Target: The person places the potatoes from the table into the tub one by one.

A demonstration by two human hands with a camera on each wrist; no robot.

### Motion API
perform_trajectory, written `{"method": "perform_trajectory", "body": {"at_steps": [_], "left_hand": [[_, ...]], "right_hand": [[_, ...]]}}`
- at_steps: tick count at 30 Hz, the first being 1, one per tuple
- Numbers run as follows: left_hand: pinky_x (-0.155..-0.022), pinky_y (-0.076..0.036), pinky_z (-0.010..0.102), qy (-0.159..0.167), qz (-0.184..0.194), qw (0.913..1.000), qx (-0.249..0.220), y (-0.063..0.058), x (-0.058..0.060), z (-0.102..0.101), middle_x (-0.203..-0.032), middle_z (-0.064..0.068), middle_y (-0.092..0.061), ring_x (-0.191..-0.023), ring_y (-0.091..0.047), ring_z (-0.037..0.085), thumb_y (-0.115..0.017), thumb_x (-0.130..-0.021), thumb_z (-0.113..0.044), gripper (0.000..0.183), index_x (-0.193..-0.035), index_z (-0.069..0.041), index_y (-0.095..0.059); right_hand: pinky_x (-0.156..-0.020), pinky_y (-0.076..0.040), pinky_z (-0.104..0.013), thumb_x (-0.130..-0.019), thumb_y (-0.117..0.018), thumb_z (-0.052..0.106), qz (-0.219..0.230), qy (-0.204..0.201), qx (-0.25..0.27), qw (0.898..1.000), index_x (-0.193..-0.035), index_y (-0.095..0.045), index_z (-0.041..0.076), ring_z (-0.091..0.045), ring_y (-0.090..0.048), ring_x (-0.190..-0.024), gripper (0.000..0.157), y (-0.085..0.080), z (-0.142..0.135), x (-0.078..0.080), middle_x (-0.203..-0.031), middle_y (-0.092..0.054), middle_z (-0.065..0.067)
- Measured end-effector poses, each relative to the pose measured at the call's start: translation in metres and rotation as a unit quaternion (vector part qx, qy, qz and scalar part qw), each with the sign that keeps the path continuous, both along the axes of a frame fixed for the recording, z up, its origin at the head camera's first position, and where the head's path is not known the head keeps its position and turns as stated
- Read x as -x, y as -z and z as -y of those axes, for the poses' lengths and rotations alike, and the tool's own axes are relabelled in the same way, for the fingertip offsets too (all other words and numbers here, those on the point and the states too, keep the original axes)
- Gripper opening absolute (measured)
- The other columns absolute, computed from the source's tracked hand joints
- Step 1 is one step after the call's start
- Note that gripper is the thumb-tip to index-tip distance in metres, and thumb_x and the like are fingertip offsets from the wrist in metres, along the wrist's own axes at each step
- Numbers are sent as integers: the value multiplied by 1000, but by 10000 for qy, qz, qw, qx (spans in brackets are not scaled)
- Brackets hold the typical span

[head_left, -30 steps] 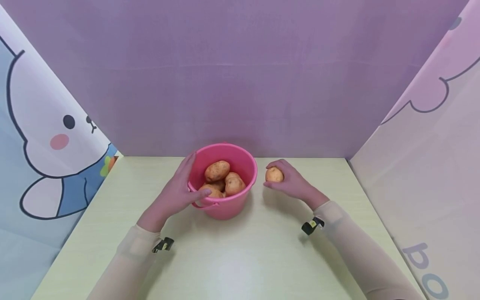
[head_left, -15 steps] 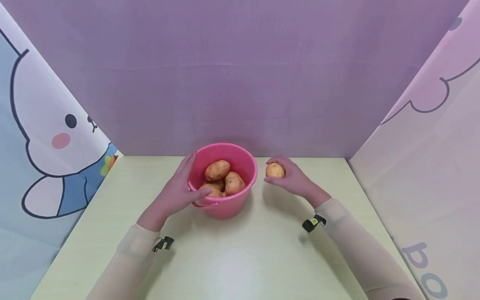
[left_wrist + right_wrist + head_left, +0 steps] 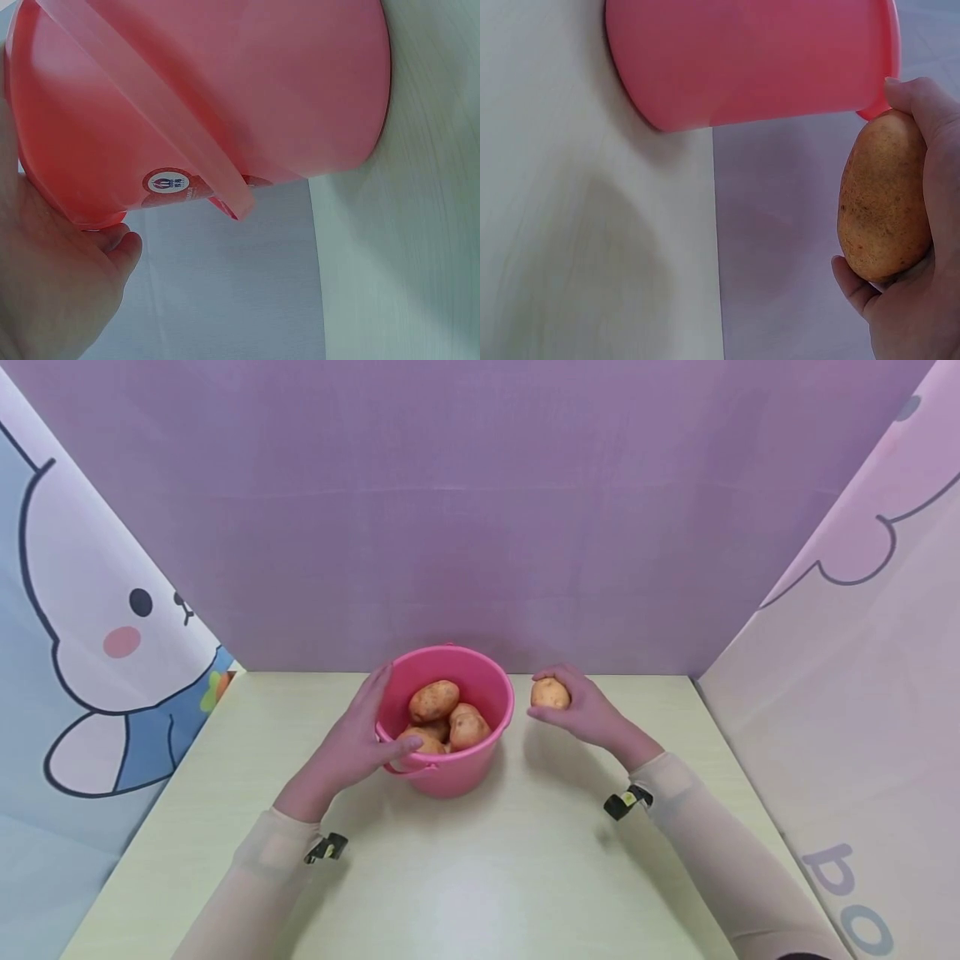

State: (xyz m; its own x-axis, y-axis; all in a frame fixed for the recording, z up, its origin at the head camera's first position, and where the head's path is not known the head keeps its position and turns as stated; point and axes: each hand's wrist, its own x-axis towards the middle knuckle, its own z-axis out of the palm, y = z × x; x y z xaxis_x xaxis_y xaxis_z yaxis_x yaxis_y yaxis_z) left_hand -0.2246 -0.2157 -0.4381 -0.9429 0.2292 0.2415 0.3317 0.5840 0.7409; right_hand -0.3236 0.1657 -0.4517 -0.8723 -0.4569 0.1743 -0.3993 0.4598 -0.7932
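A pink bucket (image 3: 457, 775) stands upright at the table's back with several potatoes (image 3: 435, 702) inside. My left hand (image 3: 354, 749) holds its left rim, thumb over the near edge and fingers along the far left side. In the left wrist view the bucket's handle (image 3: 150, 97) hangs slantwise down its wall. To the right of the bucket, my right hand (image 3: 581, 714) grips one potato (image 3: 885, 199) between thumb and fingers, raised over the table and apart from the bucket. Potatoes low in the bucket are partly hidden.
The pale wood-look table (image 3: 465, 877) meets a purple backdrop (image 3: 480, 527) just behind the bucket. A printed rabbit sheet (image 3: 82, 610) forms the left side, a pale printed sheet (image 3: 855, 710) the right.
My right hand has risen slightly and moved a little towards the back with the potato. My left hand and the bucket have stayed in place.
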Motion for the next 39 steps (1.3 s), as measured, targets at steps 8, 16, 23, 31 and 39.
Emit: {"method": "perform_trajectory", "body": {"at_steps": [8, 16, 23, 31, 39], "left_hand": [[-97, -52, 57, -11, -23, 10000, 60, -1, 0, 0, -167, -7, -14, -147, -29, 26, -87, -79, -41, 114, -164, -33, -11], [-100, -50, 58, -56, -20, 9999, 128, 0, 1, 0, -168, -7, -12, -148, -27, 27, -87, -79, -42, 114, -164, -32, -10], [-100, -49, 60, -54, -11, 9999, 147, 1, 1, -2, -168, -5, -12, -149, -26, 30, -87, -79, -43, 115, -164, -30, -10], [-97, -51, 59, -52, 60, 9999, 97, 2, 2, -2, -167, -5, -12, -148, -27, 30, -86, -80, -43, 114, -164, -31, -11], [-97, -51, 58, -39, 25, 10000, 88, 2, 2, -2, -167, -5, -13, -148, -28, 29, -87, -79, -42, 114, -164, -32, -11]], "right_hand": [[-78, -58, -41, -81, -84, 47, 34, 5, 73, 10000, -125, -61, 28, -25, -58, -101, 53, -4, 3, 5, -120, -55, 2], [-74, -58, -40, -80, -83, 50, -73, -7, 42, 10000, -125, -60, 29, -25, -56, -100, 54, -13, 7, 5, -120, -54, 3], [-75, -59, -38, -81, -82, 52, -79, 35, -52, 9999, -128, -59, 30, -23, -56, -102, 57, -18, 10, 4, -122, -53, 5], [-74, -59, -39, -81, -82, 52, -305, 17, -62, 9995, -126, -59, 32, -22, -55, -102, 55, -24, 13, 7, -120, -53, 7], [-75, -58, -40, -81, -82, 51, -569, -70, 115, 9983, -125, -59, 33, -20, -55, -102, 53, -28, 18, 7, -120, -52, 9]]}}
